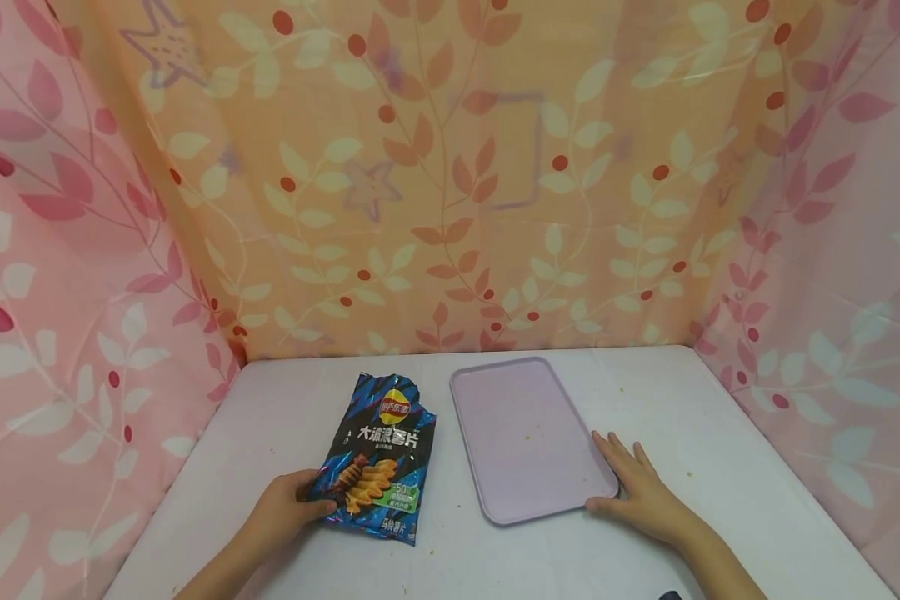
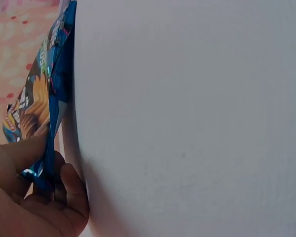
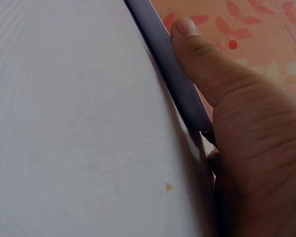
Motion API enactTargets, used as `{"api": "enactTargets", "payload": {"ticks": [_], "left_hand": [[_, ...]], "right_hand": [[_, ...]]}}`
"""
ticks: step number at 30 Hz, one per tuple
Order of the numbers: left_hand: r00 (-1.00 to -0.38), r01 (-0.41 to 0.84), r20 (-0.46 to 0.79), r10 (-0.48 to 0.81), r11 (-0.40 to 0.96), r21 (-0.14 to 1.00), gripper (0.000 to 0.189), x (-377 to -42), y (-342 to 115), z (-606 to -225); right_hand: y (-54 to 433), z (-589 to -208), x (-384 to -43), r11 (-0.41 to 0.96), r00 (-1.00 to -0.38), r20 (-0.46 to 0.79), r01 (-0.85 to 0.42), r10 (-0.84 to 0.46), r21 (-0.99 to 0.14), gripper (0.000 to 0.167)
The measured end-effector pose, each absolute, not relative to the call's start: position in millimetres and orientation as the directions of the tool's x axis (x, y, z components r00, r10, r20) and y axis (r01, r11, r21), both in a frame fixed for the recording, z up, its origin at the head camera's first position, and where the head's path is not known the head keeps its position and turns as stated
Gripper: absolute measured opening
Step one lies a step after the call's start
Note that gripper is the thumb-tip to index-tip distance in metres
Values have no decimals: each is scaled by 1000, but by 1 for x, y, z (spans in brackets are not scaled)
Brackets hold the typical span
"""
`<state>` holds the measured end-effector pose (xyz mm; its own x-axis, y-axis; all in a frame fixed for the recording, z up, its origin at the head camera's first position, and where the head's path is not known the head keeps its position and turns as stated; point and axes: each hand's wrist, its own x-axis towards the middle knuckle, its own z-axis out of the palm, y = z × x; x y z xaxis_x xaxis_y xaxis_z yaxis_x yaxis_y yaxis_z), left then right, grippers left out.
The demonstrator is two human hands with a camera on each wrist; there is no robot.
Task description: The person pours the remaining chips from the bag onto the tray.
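A blue and black bag of potato chips, its top edge torn and uneven, lies slanted left of the middle of the table. My left hand pinches its lower left edge, thumb on the printed front and fingers behind, as the left wrist view also shows. Right of the bag lies a light purple tray with a few yellow crumbs on it. At the tray's near right corner, my right hand touches the rim with spread fingers. In the right wrist view the thumb lies along the tray's edge.
The white table carries scattered small crumbs. Flowered curtains stand behind it and on both sides. A small dark object shows at the bottom edge, near the right forearm.
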<state>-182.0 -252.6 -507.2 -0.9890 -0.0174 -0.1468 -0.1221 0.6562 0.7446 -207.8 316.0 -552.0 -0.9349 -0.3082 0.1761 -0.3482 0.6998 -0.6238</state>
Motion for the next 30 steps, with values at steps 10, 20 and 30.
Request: {"api": "enactTargets", "payload": {"ticks": [10,20,30], "left_hand": [[-996,-93,-86,-36,469,878,39,-180,-248,-503],[-999,-49,-52,5,210,976,24,-186,-240,-478],[-998,57,52,40,130,990,28,-201,-223,-434]], "right_hand": [[311,-549,-210,707,-928,193,-368,-318,-604,102],[309,-547,-209,715,-927,202,-373,-316,-592,101],[308,-549,-212,717,-933,175,-353,-313,-601,101]]}}
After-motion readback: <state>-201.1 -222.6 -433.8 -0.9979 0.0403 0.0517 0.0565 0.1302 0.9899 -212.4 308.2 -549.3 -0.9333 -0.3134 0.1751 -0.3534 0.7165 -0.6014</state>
